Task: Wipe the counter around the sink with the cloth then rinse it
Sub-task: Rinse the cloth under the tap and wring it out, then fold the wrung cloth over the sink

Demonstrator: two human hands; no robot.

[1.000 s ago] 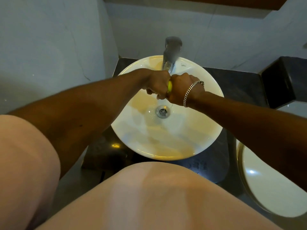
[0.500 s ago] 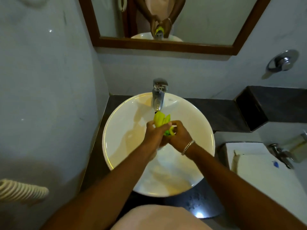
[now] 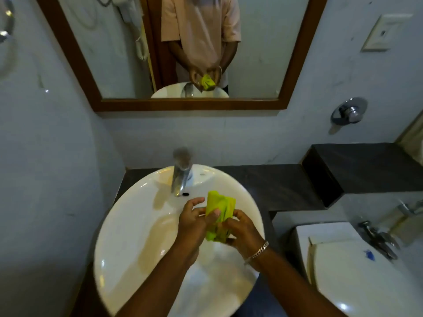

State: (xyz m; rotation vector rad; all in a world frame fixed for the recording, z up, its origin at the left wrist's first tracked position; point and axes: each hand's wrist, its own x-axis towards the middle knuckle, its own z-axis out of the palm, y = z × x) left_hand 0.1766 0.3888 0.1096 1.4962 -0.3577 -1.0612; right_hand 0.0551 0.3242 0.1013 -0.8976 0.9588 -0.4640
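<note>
A bunched yellow-green cloth is held above the round white sink, to the right of the chrome tap. My left hand grips its left side with the thumb pressed on it and the forefinger stretched out. My right hand, with a metal bracelet at the wrist, holds the cloth's lower right part. The dark stone counter runs behind and to the right of the sink. No water stream is visible at the tap.
A wood-framed mirror hangs above the tap. A raised dark ledge sits at the right of the counter. A white toilet stands at lower right, with a wall valve and a hose fitting nearby. A wall closes the left side.
The view has tilted up, bringing the mirror into sight. Both hands have drawn back from under the tap and shifted right, and the cloth now shows more loosely between them.
</note>
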